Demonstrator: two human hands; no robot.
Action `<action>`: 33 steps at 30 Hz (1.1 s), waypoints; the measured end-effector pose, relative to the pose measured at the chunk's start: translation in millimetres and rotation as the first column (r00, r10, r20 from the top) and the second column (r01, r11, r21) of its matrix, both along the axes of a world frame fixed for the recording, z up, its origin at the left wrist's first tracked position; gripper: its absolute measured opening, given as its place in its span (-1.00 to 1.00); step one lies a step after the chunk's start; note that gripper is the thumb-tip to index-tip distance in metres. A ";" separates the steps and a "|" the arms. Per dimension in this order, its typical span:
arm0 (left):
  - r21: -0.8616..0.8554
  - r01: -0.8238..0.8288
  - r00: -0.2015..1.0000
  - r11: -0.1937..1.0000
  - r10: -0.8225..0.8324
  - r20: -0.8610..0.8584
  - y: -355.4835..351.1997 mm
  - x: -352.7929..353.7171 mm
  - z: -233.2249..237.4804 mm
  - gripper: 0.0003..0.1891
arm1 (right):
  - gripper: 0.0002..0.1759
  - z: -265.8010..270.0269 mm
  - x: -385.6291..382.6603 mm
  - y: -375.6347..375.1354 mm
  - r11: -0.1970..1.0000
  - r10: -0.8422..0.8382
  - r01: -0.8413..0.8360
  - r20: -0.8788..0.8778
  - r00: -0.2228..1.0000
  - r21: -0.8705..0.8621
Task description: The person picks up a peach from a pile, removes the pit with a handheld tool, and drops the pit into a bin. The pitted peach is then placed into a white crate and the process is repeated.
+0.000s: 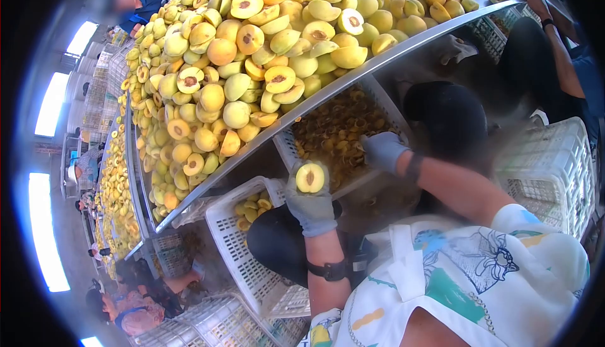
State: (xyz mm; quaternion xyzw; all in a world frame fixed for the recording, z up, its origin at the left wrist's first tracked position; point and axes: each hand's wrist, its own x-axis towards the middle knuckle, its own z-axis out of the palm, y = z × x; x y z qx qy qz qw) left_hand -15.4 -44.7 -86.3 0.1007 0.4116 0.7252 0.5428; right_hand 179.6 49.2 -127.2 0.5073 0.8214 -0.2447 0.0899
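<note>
In my gloved left hand (307, 206) lies a yellow peach half (310, 177), its cut face turned up toward me with a pale brown centre. This hand is just below the metal table edge, beside a white crate with several peach halves. My right hand (386, 152), in a grey-blue glove, is over the right side of a crate (388, 100) of brown pits and scraps (340, 123). Its fingers look curled, and what they hold, if anything, is hidden.
A large heap of halved peaches (252, 51) covers the table, bounded by its metal rim (372, 63). A white crate (236, 265) stands at left, stacked white crates (548, 170) at right. Other people sit at far right (567, 63), upper left and lower left (135, 303).
</note>
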 end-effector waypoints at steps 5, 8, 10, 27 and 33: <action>-0.037 0.013 1.000 0.999 -0.012 0.024 2.1 18.0 19.4 -0.65 | -0.69 88.9 17.6 -41.4 0.996 0.040 0.003 -0.499 0.865 0.084; -0.110 0.073 0.809 0.991 -0.123 -0.575 0.7 32.2 18.8 -0.70 | -0.69 92.1 14.3 -51.8 0.996 0.058 -0.015 -0.528 0.847 0.084; -0.137 0.070 0.813 0.988 -0.136 -0.566 1.3 37.4 25.6 -0.72 | -0.69 84.3 12.4 -50.9 0.993 0.081 -0.025 -0.532 0.843 0.113; -0.274 -0.130 0.981 0.953 0.084 -0.174 15.1 52.0 37.4 -0.68 | -0.71 81.8 -4.2 -68.8 0.997 0.012 -0.047 -0.470 0.883 -0.062; -0.308 -0.134 0.983 0.942 0.089 -0.158 18.0 54.3 44.5 -0.69 | -0.68 86.5 -5.0 -68.2 0.985 -0.054 -0.053 -0.585 0.809 -0.165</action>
